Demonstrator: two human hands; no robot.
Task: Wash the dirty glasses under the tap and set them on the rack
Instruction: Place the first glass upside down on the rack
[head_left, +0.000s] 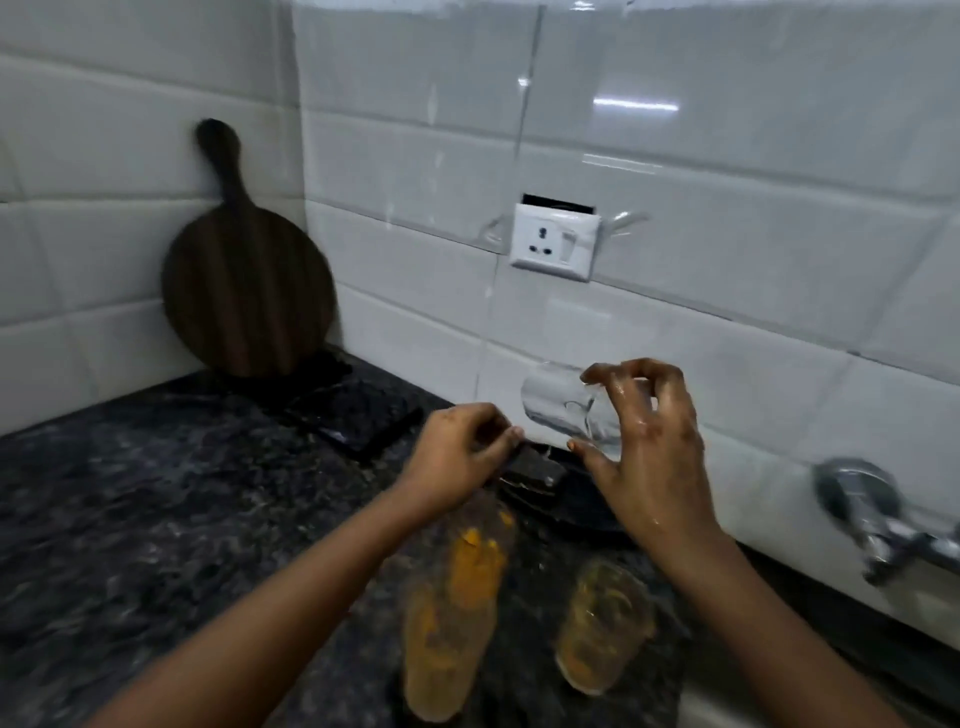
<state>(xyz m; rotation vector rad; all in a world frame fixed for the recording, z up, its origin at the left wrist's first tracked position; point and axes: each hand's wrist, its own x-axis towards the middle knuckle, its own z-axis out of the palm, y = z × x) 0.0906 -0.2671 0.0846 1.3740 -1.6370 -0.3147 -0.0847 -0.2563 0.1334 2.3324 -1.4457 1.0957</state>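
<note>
Right hand (649, 447) gripping clean glass (566, 410) above counter's (130, 519) back edge, left hand (457, 452) pinching a dark thing there, two dirty glasses (452, 613) unwashed near front edge.

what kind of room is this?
Most likely a home kitchen: dark stone counter, white tiled wall with a wall tap, and a wooden board leaning in the corner. The right hand holds a clear glass.

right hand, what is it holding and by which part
The right hand holds a clear glass on its side, fingers gripping one end.
</note>
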